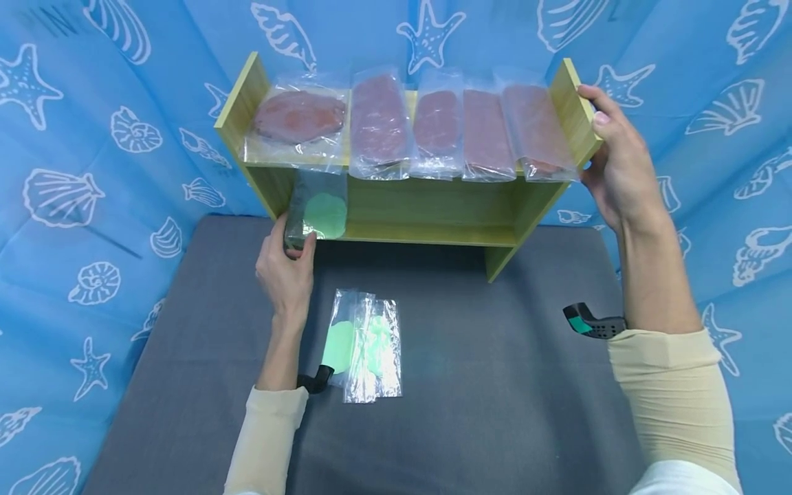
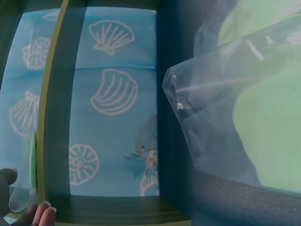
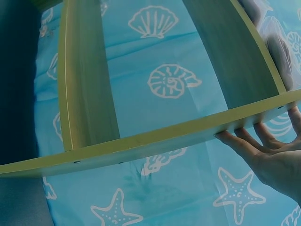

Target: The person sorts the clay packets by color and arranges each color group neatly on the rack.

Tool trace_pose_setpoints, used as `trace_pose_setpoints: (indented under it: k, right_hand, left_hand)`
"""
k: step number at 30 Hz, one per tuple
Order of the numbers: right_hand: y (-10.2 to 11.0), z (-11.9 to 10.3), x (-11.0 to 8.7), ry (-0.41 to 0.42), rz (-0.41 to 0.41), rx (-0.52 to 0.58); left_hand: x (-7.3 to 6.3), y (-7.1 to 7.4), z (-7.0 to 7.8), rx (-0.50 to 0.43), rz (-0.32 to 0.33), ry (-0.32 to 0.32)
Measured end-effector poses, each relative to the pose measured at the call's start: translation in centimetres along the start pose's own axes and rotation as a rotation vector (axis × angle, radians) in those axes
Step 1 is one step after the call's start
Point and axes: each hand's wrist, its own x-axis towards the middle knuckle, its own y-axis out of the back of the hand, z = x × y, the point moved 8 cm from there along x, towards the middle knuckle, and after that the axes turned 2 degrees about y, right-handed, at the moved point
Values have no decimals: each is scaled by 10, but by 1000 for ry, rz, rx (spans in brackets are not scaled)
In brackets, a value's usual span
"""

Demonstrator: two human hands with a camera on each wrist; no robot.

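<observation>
My left hand [image 1: 286, 275] pinches a clear plastic bag with a flat, rounded green piece [image 1: 325, 216] inside, at the left end of the lower board of a small wooden shelf [image 1: 427, 234]. The left wrist view shows that bag [image 2: 21, 197] almost edge-on between thumb and fingers, beside the board. On the right, my right hand [image 1: 621, 165] touches the shelf's side panel near its top. Its extended fingers [image 3: 242, 146] press the panel's outer face in the right wrist view.
Several clear bags of reddish, meat-like slabs [image 1: 377, 124] lean in a row on the upper board. On the grey tabletop [image 1: 470, 385], overlapping bags with green pieces [image 1: 339, 347] lie before the shelf. A blue shell-patterned curtain [image 1: 93, 289] hangs around.
</observation>
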Motion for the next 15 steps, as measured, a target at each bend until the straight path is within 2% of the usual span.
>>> trace_pose_setpoints:
  k: [6,15]
  right_hand:
    - [-1,1,1,1,-1,8]
    - [0,1,1,-3,-1,54]
  left_hand:
    - [-7,8,-8,-23,5,-5]
    - [-31,1,-28,-206,-155,63]
